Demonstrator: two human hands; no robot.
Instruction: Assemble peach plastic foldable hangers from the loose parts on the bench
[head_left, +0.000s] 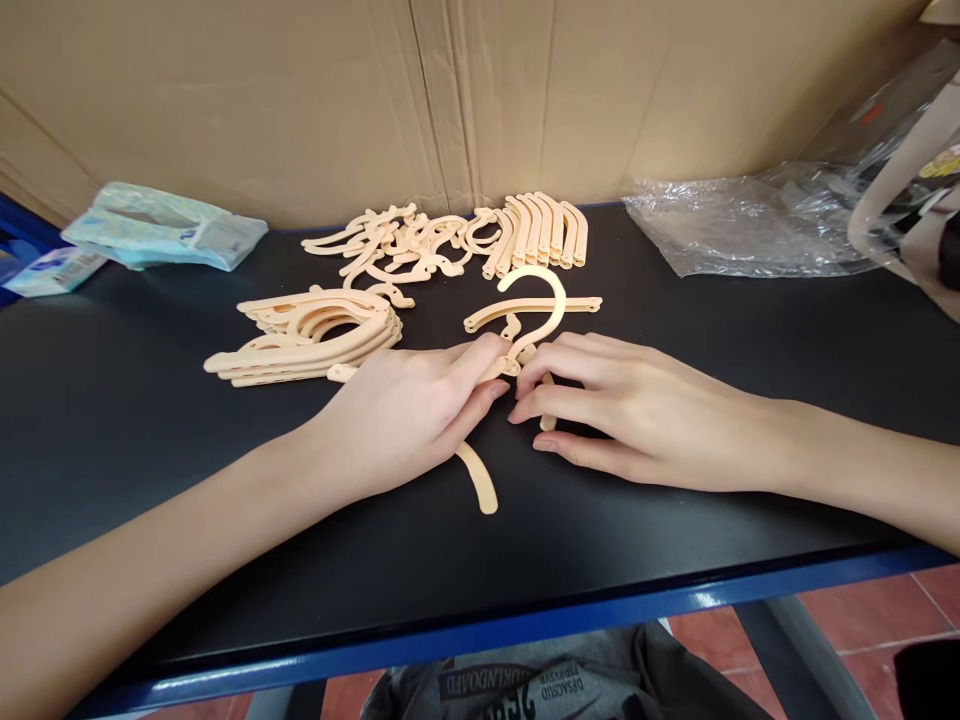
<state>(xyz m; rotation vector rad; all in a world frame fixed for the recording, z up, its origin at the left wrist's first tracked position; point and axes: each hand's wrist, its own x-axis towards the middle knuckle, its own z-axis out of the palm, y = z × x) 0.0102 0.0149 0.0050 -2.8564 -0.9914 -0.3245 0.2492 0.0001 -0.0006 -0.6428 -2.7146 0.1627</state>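
My left hand (427, 400) is closed on a cream plastic folding hanger, whose arm runs beneath the fingers. The hanger's curved hook (556, 305) rises between my two hands. Below my left thumb a loose curved hanger piece (480, 480) lies on the table, its upper end hidden by the hand. My right hand (630, 410) is beside the hook's joint, fingers bent and apart. Under those fingers shows part of a narrow cream bar (548, 422); whether they touch it I cannot tell. Just behind the hook lies a single hanger arm (487, 315).
A stack of folded hangers (322, 350) lies left. Behind are a heap of loose hooks (420, 245) and a row of hanger arms (547, 230). A blue-white packet (165, 225) and clear plastic bag (742, 220) flank them on the black table (337, 570). Cardboard (300, 110) stands behind.
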